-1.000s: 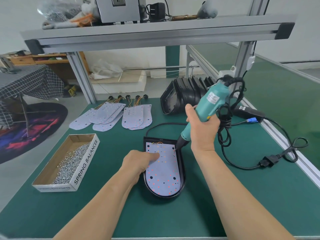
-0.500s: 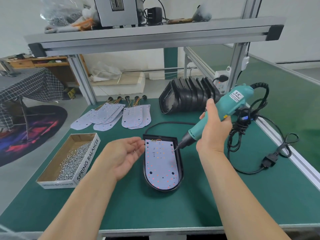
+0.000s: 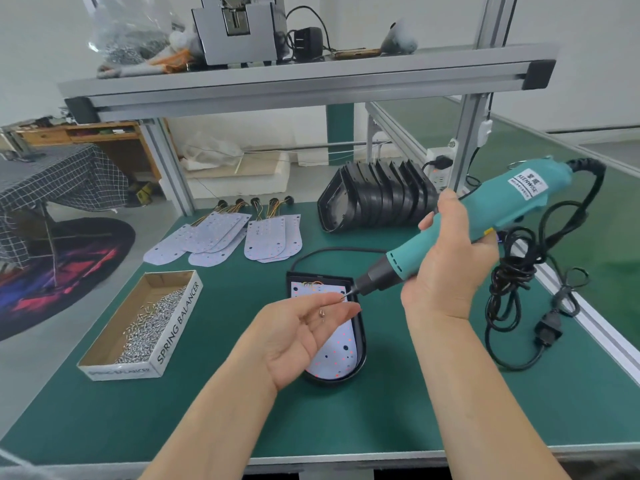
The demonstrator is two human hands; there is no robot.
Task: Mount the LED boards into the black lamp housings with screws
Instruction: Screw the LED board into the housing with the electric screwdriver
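As right hand (image 3: 446, 265) grips screwdriver (image 3: 485, 216), left hand (image 3: 294, 337) cradles screws (image 3: 322, 312) palm-up.

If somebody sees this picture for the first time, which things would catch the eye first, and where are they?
First comes the teal electric screwdriver, gripped by the right hand at centre right. Its tip points at the left hand, which lies palm up with small screws on it. Under the hands, a black lamp housing with a white LED board inside lies on the green table.
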